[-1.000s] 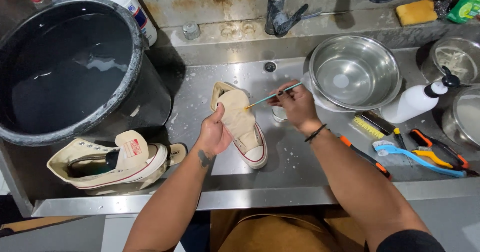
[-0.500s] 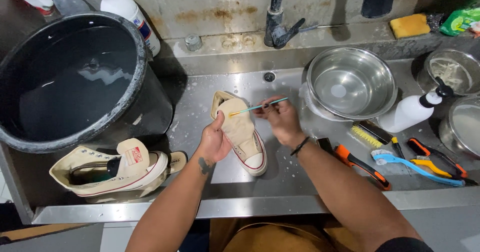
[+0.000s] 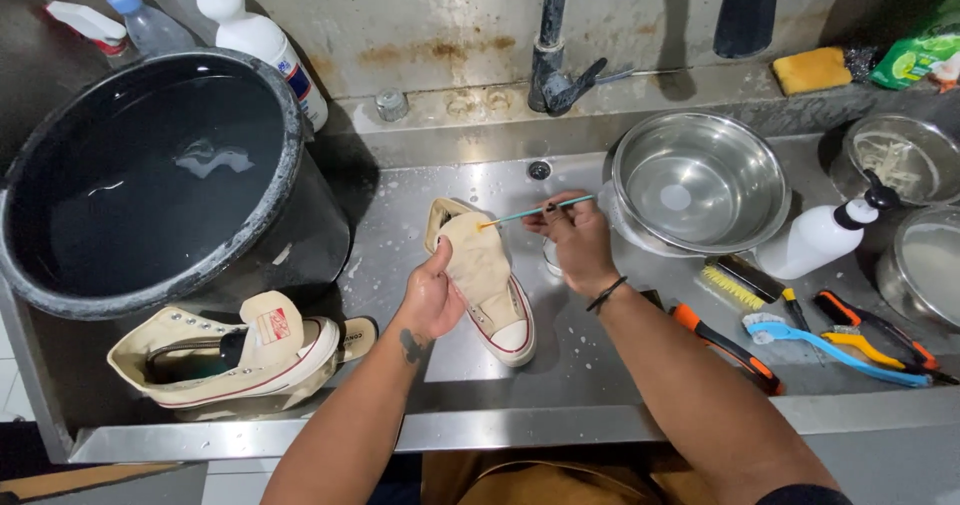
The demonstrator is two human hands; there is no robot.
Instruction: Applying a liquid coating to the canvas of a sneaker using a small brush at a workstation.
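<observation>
Two hands on one job: left hand (image 3: 432, 300) clamped on cream sneaker (image 3: 487, 280) mid-counter (image 3: 590, 365), toe toward five o'clock; right hand (image 3: 570, 237) pinched thin brush (image 3: 537, 211), tip at sneaker's one o'clock.

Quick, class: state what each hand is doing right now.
Left hand: closed on the cream sneaker, thumb on its tongue.
Right hand: pinching a thin teal brush.

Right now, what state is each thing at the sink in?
Shoe: on the sink floor, tongue pulled out, gripped by the left hand.
Small brush: in the right hand, tip at the tongue.
Second shoe: on its side, untouched.
Black tub: full of water.
Steel bowl: upright, empty.
Tap: no water running.
</observation>
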